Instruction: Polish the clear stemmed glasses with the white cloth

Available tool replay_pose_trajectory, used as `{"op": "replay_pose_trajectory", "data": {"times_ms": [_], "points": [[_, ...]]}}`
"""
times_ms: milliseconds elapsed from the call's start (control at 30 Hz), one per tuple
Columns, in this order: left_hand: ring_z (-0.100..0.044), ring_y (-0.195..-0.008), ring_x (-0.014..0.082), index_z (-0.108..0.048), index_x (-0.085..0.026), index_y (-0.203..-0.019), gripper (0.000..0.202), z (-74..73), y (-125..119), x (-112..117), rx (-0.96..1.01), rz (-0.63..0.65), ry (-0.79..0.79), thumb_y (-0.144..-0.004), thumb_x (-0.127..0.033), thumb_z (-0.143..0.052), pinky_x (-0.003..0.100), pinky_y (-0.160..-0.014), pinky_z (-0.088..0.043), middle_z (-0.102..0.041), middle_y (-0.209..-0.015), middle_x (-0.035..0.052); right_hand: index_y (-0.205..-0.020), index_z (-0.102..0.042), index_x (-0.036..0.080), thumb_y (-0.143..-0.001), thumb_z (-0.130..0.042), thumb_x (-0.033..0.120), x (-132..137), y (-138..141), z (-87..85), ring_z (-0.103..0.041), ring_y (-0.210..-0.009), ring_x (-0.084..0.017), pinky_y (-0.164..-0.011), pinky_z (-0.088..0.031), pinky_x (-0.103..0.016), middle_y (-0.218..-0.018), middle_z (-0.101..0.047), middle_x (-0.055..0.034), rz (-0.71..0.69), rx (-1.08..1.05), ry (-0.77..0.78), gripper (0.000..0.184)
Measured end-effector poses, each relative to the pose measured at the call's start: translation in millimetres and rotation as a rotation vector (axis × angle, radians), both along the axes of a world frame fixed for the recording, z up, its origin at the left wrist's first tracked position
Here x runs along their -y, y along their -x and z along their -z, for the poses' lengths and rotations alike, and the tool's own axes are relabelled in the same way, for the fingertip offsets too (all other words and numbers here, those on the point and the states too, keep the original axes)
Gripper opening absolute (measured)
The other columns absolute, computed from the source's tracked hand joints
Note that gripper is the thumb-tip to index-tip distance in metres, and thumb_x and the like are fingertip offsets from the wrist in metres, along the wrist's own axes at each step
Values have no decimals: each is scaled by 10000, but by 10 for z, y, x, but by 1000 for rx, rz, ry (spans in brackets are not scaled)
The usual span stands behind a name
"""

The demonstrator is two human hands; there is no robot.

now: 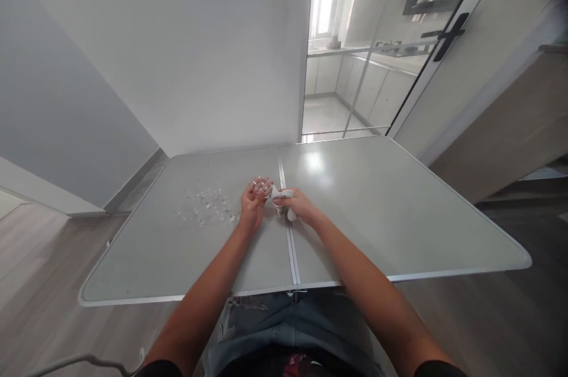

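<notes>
My left hand (pixel 252 202) is closed round a small clear glass-like vessel (pixel 261 185), whose shiny curved rim shows between the fingers. My right hand (pixel 302 206) grips a bunched white cloth (pixel 281 193). The cloth reaches to the clear vessel's right side, and part of it hangs below the right fingers. Whether it goes inside the vessel is too small to tell. Left of my hands, a scatter of small transparent pieces or drops (pixel 207 204) lies on the table; their exact kind is unclear.
Both hands are over the middle of a pale folding table (pixel 377 211), close to its metal centre seam (pixel 291 250). A white wall (pixel 213 51) stands behind it. Beyond the far right edge is a glass door with a black handle (pixel 450 36). A cable (pixel 89 359) shows at lower left.
</notes>
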State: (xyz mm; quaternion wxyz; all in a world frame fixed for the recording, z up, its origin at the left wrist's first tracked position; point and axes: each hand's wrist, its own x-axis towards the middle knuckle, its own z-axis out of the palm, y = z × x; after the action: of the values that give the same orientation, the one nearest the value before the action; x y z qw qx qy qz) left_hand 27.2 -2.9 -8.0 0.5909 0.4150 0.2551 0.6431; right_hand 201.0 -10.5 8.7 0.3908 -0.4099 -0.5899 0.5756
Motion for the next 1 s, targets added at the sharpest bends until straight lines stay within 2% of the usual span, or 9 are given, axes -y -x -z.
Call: {"op": "replay_pose_trajectory", "data": {"times_ms": [100,167,367,500,633,733,800,900,1000], "points": [[-629,-1253,344,-640,-205,-1228,601,-32,-21,50,6,57,-15,-723,-429,-878,453,-1029,-515,-603,-1398,178,-826,-630,164,-751,-738,531,5,-64,-21,-596,-596,-178,-597,-459,-304,-669,-638,-37,-170,-294,370,390],[-631,-1250,337,-636,-207,-1236,594,-49,-28,66,14,66,-28,-733,-417,-873,444,-1029,-515,-598,-1405,173,-828,-631,165,-730,-762,553,17,-79,-41,-583,-582,-173,-582,-455,-304,-663,-626,-32,-178,-341,394,421],[-609,-1283,316,-616,-229,-1225,619,-39,-9,9,20,-38,2,-702,-405,-896,395,-1003,-517,-570,-1442,168,-857,-676,211,-728,-778,445,48,24,-63,-529,-660,-151,-640,-394,-265,-728,-639,-3,172,80,-277,286],[-602,-1285,289,-607,-258,-1263,646,-25,-9,-11,9,-34,22,-698,-368,-901,356,-977,-527,-585,-1414,130,-866,-686,216,-775,-730,415,55,51,-34,-506,-658,-143,-650,-369,-262,-735,-635,-2,214,194,-399,224],[-632,-1218,257,-632,-242,-1276,649,-29,-26,12,-14,62,52,-696,-359,-899,353,-998,-522,-643,-1289,100,-694,-604,192,-753,-753,489,12,31,18,-486,-577,-132,-567,-376,-264,-615,-560,9,121,-128,-75,338],[-630,-1220,265,-639,-223,-1260,655,-39,-34,33,14,92,22,-677,-337,-914,406,-1081,-480,-642,-1279,105,-787,-644,170,-718,-792,462,-27,-14,40,-525,-544,-138,-528,-429,-275,-631,-607,-10,-14,-391,299,334],[-625,-1230,275,-628,-219,-1266,648,-56,-30,42,28,82,3,-690,-320,-905,439,-1116,-457,-635,-1291,110,-842,-657,162,-724,-798,428,-31,-53,31,-546,-531,-136,-522,-462,-274,-639,-630,-20,-74,-471,436,324],[-621,-1240,283,-626,-223,-1263,623,-97,-9,49,63,37,-35,-704,-298,-890,466,-1143,-437,-630,-1299,107,-914,-661,169,-755,-782,417,-6,-83,-4,-625,-584,-163,-535,-513,-288,-742,-692,-51,-107,-492,477,318],[-598,-1281,286,-631,-243,-1250,624,-140,3,63,91,2,-68,-686,-272,-896,467,-1169,-412,-623,-1313,97,-938,-665,176,-737,-804,396,20,-48,-36,-647,-607,-175,-547,-529,-303,-783,-697,-49,-74,-461,390,329]]}}
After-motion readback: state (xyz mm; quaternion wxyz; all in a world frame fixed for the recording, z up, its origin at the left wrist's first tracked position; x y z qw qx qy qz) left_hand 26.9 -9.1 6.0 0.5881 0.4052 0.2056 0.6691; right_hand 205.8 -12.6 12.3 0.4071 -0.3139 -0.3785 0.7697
